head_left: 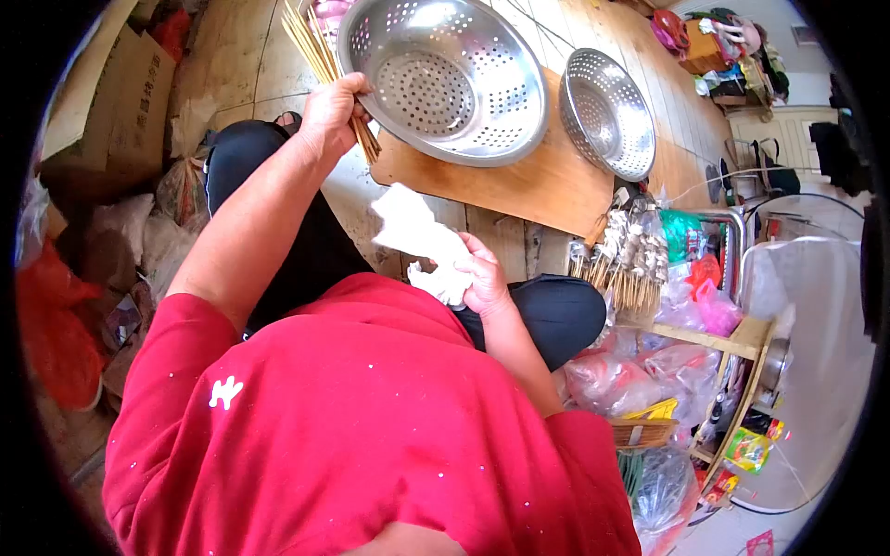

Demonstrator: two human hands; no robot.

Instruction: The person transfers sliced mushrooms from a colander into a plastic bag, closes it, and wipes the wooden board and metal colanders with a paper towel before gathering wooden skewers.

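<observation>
My left hand [332, 113] is closed around a bundle of thin bamboo skewers [311, 44], its fingers at the rim of a large metal colander [422, 88]. Seen from above, the colander shows its perforated inside and overlaps a wooden board [496, 190]. Close to my lap, my right hand [484, 275] grips a crumpled white cloth [415, 225], whose loose end spreads toward the board. Whether it is fabric or thick paper I cannot tell.
A second colander [607, 113] stands on the board's right side. Several loaded skewers [632, 250] lie near my right knee. Plastic bags [616, 380] and a wooden rack [742, 343] are at right; a cardboard box [111, 120] and a red bag [56, 320] are at left.
</observation>
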